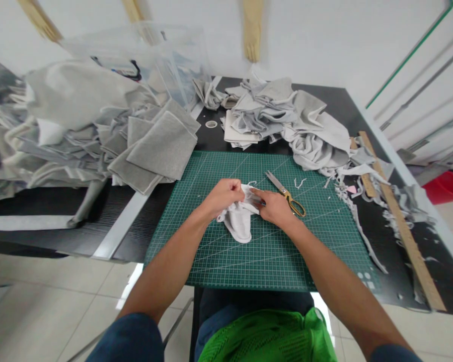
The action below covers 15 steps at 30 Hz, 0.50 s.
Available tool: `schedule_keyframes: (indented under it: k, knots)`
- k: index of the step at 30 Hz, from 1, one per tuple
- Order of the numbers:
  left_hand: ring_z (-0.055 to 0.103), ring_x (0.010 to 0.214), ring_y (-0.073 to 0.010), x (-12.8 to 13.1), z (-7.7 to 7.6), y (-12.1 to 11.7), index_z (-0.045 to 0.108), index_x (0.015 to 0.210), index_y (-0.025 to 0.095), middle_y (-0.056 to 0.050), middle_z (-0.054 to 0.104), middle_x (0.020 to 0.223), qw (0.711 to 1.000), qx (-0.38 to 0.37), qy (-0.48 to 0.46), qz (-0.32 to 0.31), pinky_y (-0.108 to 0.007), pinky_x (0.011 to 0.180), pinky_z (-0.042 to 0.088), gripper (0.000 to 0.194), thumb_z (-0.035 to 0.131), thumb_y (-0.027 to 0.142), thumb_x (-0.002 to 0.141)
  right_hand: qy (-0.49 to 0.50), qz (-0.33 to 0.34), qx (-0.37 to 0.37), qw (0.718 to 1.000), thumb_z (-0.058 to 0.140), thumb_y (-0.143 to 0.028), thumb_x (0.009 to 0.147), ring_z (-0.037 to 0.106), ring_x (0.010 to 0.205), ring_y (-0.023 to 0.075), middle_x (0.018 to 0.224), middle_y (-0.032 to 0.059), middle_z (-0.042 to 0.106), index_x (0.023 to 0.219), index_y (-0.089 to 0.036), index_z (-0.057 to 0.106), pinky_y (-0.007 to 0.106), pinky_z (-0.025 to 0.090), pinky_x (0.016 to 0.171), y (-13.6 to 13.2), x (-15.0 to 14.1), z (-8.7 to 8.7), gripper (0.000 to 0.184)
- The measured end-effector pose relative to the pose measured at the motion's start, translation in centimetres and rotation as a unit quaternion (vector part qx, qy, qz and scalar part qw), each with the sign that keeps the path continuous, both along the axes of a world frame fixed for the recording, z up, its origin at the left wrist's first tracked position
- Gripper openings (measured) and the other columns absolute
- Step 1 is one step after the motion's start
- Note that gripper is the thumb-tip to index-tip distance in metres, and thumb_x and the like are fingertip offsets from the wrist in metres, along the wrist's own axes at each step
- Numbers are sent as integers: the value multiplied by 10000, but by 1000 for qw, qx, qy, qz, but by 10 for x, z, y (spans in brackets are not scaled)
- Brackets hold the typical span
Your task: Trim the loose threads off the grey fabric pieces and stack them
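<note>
The left hand [226,193] is clamping the white cloth [237,225] mid-cutting mat [264,264]; the right hand [274,205], its grip unclear, is touching it, probably for tension. Gold-handled scissors [284,192] are lying at the cloth's two o'clock, likely for reach.

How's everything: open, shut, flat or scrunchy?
White cloth: scrunched up
Left hand: closed on cloth
Right hand: touching cloth
Scissors: blades look nearly shut
Green cutting mat: flat
Long wooden ruler: flat
Tape roll: flat
Gray fabric squares: overlapping
Back fabric pile: crumpled
Plastic bin: upright
</note>
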<state>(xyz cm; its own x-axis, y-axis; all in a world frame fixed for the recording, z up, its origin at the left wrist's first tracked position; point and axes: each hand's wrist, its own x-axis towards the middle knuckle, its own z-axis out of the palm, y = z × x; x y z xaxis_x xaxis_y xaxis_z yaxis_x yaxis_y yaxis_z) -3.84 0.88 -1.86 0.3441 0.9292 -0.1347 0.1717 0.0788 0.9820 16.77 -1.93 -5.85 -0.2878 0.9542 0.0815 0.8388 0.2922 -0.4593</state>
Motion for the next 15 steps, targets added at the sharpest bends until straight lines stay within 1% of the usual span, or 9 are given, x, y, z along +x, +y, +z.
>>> schedule_keyframes:
  k: [2,3,6,8,10,13,14,15]
  knots:
    - [402,540,-97,-2,-2,2,440,581,200,48,441,559,1000,-3,15,5,-244,517,240,217,650,152,611,-27,9,-4,1000,643,-261,898,732,982,300,1130,121,783,1379,-298,676,373,515,854,0,-2,1,483]
    - [405,540,-98,-3,-3,3,437,580,201,48,439,558,1000,-4,17,4,-244,515,238,220,649,150,609,-23,16,-3,1000,640,-260,898,733,977,298,1117,117,787,1335,-298,708,371,511,851,0,-3,1,444]
    - [427,549,-104,-6,-2,4,403,578,206,42,456,566,1000,-10,9,-3,-244,515,243,245,639,145,606,45,9,7,999,627,-271,903,732,902,256,1013,83,804,1106,-267,799,342,506,819,0,-2,-1,266]
    - [437,551,-106,-7,0,5,382,573,208,36,467,569,1000,-13,5,-5,-245,516,247,263,636,147,606,110,-24,14,994,609,-305,916,707,778,217,884,61,795,979,-235,805,316,499,744,0,2,-2,218]
    - [445,550,-106,-9,1,5,367,568,209,35,470,566,1000,-15,-3,-9,-244,519,251,279,636,143,601,171,-67,19,983,598,-377,926,652,659,189,768,46,762,936,-209,794,297,473,655,-1,10,-1,258]
    - [454,553,-105,-11,3,4,356,567,208,35,470,561,1000,-10,-19,-12,-243,526,259,294,638,132,600,245,-134,9,960,581,-497,933,591,583,173,666,31,707,897,-184,774,279,432,580,1,32,5,369]
    - [456,555,-104,-11,4,4,356,567,208,34,473,562,1000,-9,-24,-12,-242,527,261,295,639,132,604,259,-165,12,952,581,-534,925,578,565,173,650,32,696,893,-172,770,279,421,560,2,41,8,410]
    - [458,557,-103,-11,4,3,360,569,206,33,480,566,999,-8,-28,-11,-241,528,263,294,642,133,609,269,-193,26,943,575,-549,924,587,578,179,684,43,710,953,-157,772,285,431,568,3,49,12,440]
